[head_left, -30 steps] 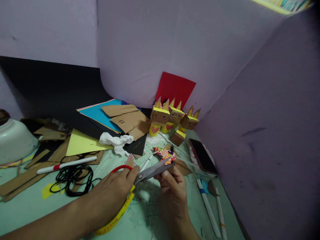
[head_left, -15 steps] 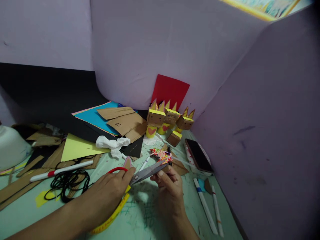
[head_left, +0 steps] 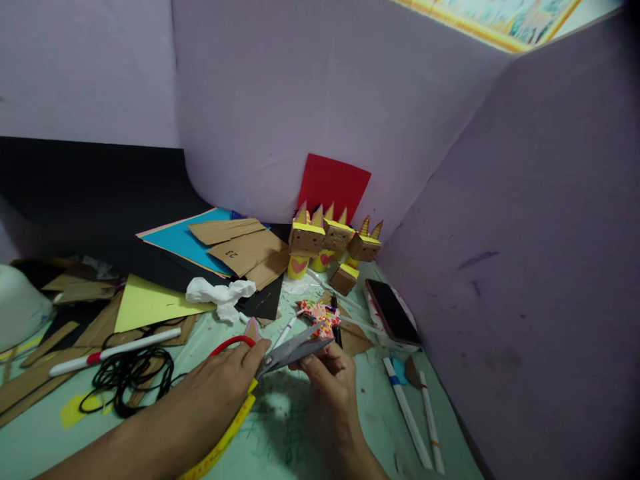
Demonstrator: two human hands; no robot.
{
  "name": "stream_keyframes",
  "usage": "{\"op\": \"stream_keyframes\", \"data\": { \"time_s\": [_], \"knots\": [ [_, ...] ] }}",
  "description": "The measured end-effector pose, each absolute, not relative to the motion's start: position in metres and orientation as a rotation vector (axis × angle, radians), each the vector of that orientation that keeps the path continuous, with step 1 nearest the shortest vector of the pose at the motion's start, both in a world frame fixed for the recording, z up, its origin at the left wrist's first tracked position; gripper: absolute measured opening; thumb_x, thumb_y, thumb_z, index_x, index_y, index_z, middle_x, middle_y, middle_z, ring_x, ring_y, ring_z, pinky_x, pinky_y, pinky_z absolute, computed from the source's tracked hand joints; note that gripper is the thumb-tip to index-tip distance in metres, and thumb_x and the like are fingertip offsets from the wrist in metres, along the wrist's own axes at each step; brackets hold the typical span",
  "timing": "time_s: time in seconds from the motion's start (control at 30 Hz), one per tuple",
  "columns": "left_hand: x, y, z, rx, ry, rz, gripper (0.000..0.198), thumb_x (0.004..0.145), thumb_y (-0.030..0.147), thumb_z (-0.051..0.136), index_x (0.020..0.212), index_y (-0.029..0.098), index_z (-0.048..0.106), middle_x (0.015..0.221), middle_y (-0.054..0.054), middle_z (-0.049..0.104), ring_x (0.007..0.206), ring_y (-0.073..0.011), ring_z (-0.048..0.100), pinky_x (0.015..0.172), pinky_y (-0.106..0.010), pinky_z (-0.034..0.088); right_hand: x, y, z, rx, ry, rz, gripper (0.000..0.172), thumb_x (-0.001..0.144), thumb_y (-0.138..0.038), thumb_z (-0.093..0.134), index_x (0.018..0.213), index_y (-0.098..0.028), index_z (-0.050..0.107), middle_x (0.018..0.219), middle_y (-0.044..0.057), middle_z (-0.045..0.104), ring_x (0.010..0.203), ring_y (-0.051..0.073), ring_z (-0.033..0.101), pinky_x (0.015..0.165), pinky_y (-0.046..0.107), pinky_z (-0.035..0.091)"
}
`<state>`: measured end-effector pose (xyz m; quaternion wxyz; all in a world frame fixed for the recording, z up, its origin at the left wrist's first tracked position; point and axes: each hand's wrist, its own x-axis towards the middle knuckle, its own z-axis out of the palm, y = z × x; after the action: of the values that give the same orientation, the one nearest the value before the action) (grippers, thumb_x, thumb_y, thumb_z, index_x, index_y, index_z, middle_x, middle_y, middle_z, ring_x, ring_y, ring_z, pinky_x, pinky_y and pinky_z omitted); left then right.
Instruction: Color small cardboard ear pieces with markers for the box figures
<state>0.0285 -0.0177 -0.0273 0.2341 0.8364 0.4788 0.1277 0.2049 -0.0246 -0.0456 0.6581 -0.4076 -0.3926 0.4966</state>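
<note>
My left hand (head_left: 233, 373) is closed round the red handle of a pair of scissors (head_left: 300, 352), whose grey blades are slightly apart and point right. Close to the blade tips, my right hand (head_left: 333, 377) is closed, thumb against fingers. Whatever it pinches is too small and hidden to name. Just behind the blades lies a red-and-white patterned star-like piece (head_left: 324, 315). A yellow measuring tape (head_left: 227, 440) runs beneath my left wrist, and a small pink-edged cardboard triangle (head_left: 253, 329) stands beyond that hand.
Cardboard figures with horns (head_left: 307, 239) stand at the back before a red sheet (head_left: 335, 183). A phone (head_left: 393, 312) and white markers (head_left: 407, 413) lie right. Left are black cord (head_left: 133, 377), crumpled white tissue (head_left: 220, 297), cardboard pieces (head_left: 250, 250) and a yellow sheet (head_left: 160, 303).
The view has shifted slightly. The scissor blades have parted a little more, and my right hand has turned slightly by the blade tips. Both hands keep about the same places.
</note>
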Motion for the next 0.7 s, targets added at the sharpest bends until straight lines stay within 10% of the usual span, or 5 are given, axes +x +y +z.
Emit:
{"op": "stream_keyframes", "data": {
  "time_s": [0.7],
  "knots": [
    [0.029,-0.02,-0.018,2.348,1.293,0.274,0.053,0.078,0.006,0.029,0.126,0.02,0.046,0.103,-0.012,0.065,0.103,-0.0242,0.059,0.088,-0.038,0.044,0.207,-0.025,-0.051,-0.888,-0.928,1.154,0.014,0.066,-0.028,0.069,0.06,-0.016,0.064,0.056,0.0,0.062,0.055,0.014,0.053,0.056,0.025,0.041]
  ]
}}
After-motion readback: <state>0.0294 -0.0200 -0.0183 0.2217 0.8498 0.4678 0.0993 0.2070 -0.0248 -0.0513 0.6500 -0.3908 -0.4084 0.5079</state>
